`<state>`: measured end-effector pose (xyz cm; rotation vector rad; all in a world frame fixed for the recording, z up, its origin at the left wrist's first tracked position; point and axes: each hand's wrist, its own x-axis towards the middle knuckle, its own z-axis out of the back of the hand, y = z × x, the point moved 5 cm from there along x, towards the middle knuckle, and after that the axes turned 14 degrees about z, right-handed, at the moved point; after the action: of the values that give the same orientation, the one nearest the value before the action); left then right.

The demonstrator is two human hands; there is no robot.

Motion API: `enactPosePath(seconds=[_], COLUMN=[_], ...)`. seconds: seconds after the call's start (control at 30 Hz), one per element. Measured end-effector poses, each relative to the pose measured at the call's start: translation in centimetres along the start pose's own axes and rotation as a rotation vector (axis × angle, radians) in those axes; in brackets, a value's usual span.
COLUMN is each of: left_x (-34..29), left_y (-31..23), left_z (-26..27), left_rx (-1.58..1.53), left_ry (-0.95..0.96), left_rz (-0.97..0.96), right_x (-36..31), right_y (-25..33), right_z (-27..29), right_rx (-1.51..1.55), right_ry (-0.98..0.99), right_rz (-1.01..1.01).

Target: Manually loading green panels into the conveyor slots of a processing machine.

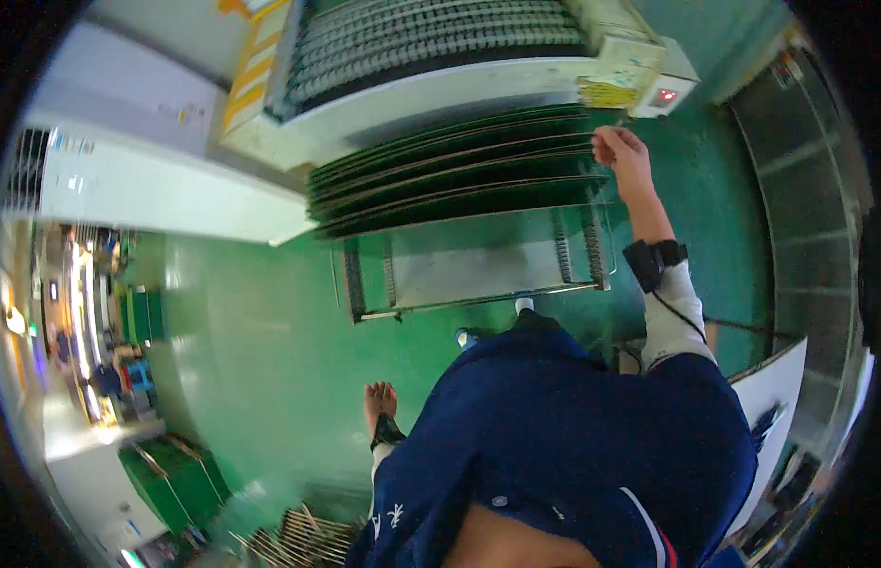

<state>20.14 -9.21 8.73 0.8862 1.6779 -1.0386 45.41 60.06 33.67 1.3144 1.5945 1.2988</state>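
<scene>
Several thin dark green panels (pixel 459 204) stand on edge, side by side, in a metal rack cart (pixel 478 265) in front of me. My right hand (pixel 620 150) reaches out to their right end. Its fingers are curled closed at the edge of one panel, though the exact fingertip contact is too small to make out. My left hand (pixel 380 402) hangs low at my left side, over the green floor. Its fingers are loosely extended and nothing shows in them.
Behind the rack stands a machine (pixel 440 80) with rows of rollers and a red-lit box (pixel 666 97) at its right. A white cabinet (pixel 166 194) juts in from the left. Green stacks (pixel 175 478) and a pile of thin sticks (pixel 303 540) lie lower left; a grey partition (pixel 800 208) is right.
</scene>
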Motion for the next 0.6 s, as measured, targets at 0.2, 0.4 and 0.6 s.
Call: enactPosePath(seconds=[0.2,0.4,0.6], left_x=[0.6,-1.4,0.8], left_y=[-1.0,-0.8,2.3], left_z=[4.4,8.2,17.6], left_rx=[-0.096,-0.211,-0.384], left_ry=[0.050,0.032,0.302], left_rz=[-0.006,-0.097,-0.115], right_x=[-9.0,-14.9,-15.5], right_y=[-0.9,-3.7,-9.9], right_z=[-16.0,-24.7,-27.5], right_rx=[-0.523,-0.798,-1.426], right_ry=[0.715,1.023,1.262], right_rz=[0.245,0.555,0.356])
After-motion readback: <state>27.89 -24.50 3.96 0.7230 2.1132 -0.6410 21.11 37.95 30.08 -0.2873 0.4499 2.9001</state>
